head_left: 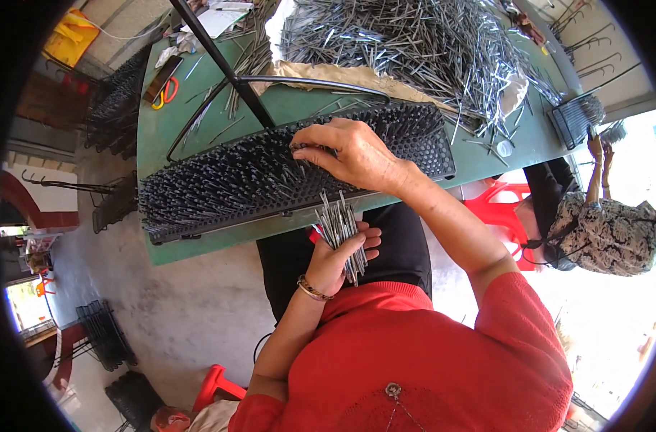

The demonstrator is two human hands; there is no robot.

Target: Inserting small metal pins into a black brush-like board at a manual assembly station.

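Note:
A bundle of thin metal rods (pixel 334 225) rests in my left hand (pixel 331 261), the thumb laid across it, just in front of the table's near edge. Before me lies a long black rack (pixel 220 183), densely filled with upright rods over most of its length; bare holes show at its right end. Over the middle of this rack, my right hand (pixel 357 155) has thumb and fingers pinched together among the rod tips. Whatever sits in that pinch is too small and hidden to make out.
A big heap of loose rods (pixel 393 43) lies on a pale sheet across the green table (pixel 472 158). The rack's black frame handle (pixel 252 101) rises behind it. Orange-handled scissors (pixel 168 93) lie at left. Another person (pixel 601 230) sits at right beside a smaller rack (pixel 573 122).

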